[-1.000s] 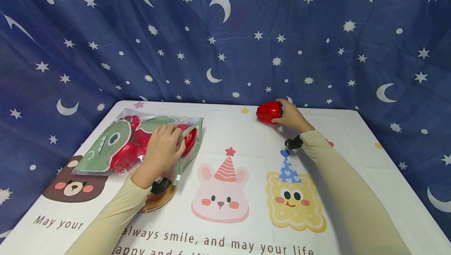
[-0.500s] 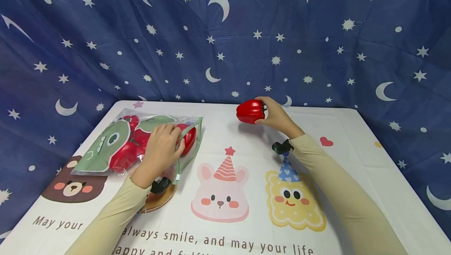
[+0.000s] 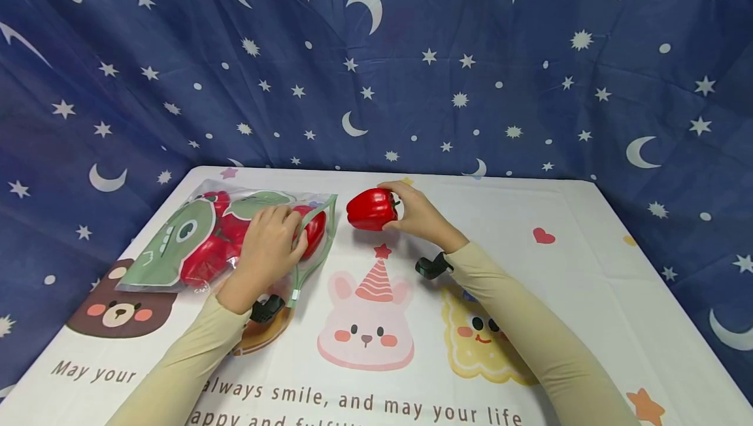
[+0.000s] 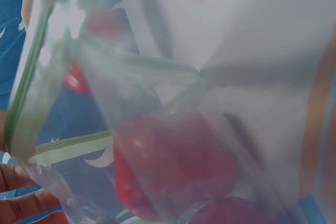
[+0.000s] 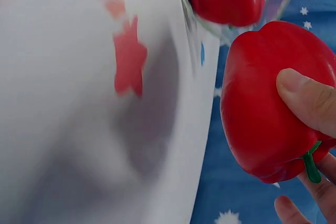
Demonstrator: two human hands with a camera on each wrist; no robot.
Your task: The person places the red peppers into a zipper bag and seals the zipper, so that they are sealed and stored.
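My right hand (image 3: pixel 422 218) holds a red bell pepper (image 3: pixel 369 210) by its stem end, above the table just right of the bag's mouth. In the right wrist view the thumb presses on the side of the pepper (image 5: pixel 273 103), near its green stem. A clear zip bag (image 3: pixel 154 257) with a green cartoon print lies at the left, its green-edged mouth facing right. My left hand (image 3: pixel 270 243) grips the upper edge of that mouth and holds it apart. Inside, a red bell pepper (image 3: pixel 316 232) sits close to the opening, with more red ones (image 3: pixel 206 261) deeper in.
The white table cover (image 3: pixel 365 400) carries printed cartoon figures and lettering. Behind the table's far edge hangs a blue curtain (image 3: pixel 412 73) with moons and stars. A black wrist camera (image 3: pixel 432 266) is strapped at the right cuff, another (image 3: pixel 267 308) at the left.
My right hand has carried the bell pepper leftward from the far right part of the table to beside the bag's mouth. The left hand has stayed at the bag.
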